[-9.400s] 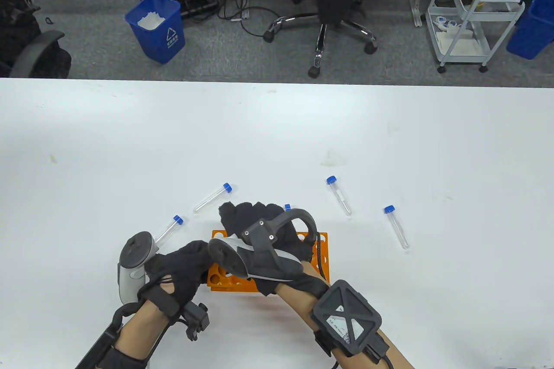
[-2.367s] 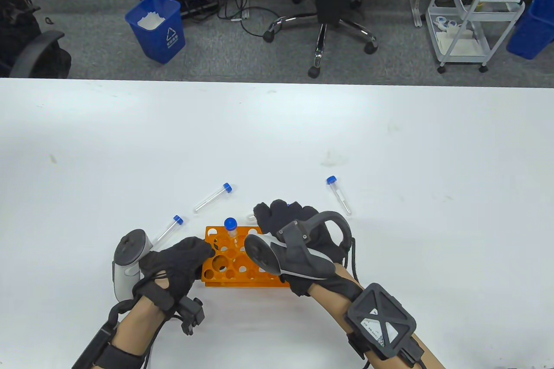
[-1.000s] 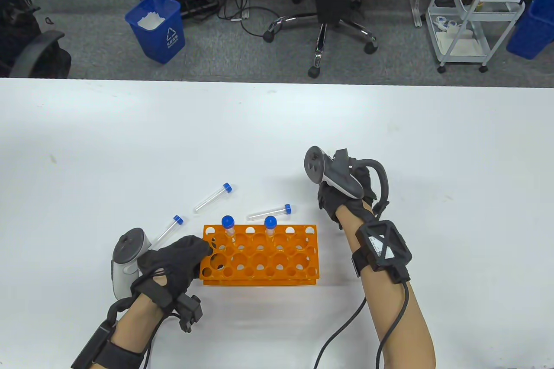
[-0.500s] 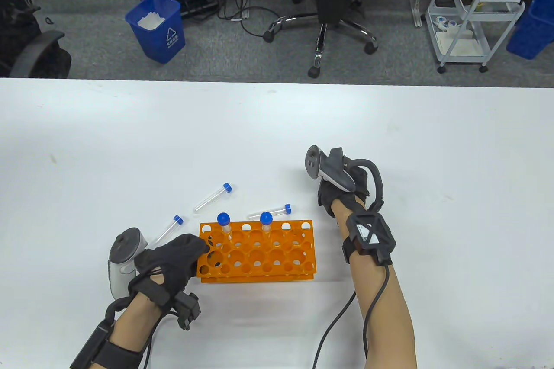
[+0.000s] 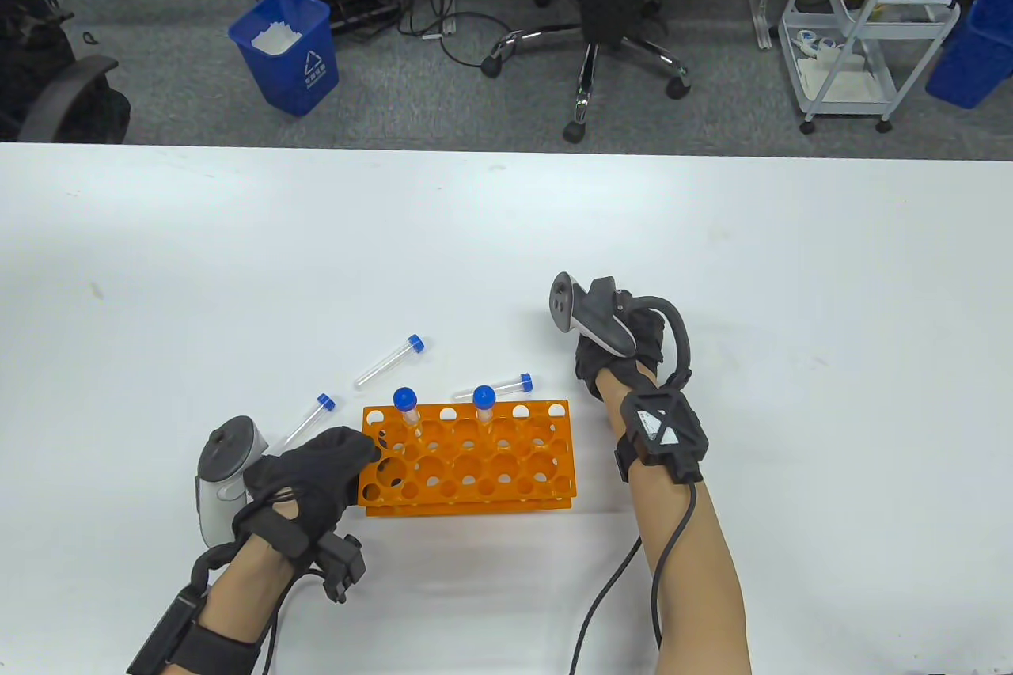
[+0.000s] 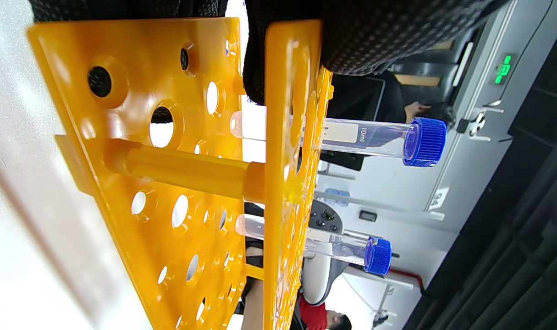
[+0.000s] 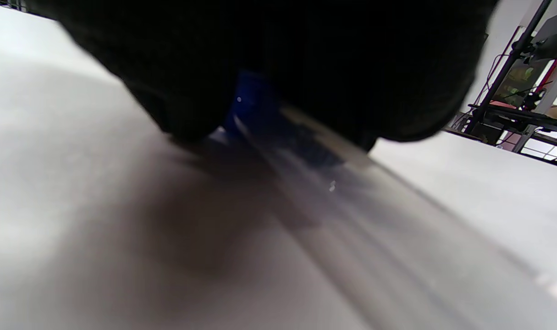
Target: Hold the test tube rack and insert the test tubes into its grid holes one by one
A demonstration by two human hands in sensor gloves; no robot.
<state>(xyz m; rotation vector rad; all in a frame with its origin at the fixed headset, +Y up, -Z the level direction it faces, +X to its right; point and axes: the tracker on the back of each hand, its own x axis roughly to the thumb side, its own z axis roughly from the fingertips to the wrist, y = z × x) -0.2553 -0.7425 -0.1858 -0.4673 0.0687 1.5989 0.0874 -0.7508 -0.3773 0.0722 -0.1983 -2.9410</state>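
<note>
The orange test tube rack stands on the white table near the front. My left hand grips its left end; in the left wrist view my gloved fingers clamp the rack's top plate. Two blue-capped tubes stand in its back row and also show in the left wrist view. My right hand is down on the table to the right of the rack. In the right wrist view its fingers hold a blurred blue-capped tube just above the table.
Three loose tubes lie on the table behind the rack: one at the back, one by my left hand, one against the rack's back edge. A cable trails from my right wrist to the front edge.
My right hand left the rack, went out to the right, settled over the loose tube there and has drifted slightly left. A second tube now stands in the rack. The rack shifted a little left.
</note>
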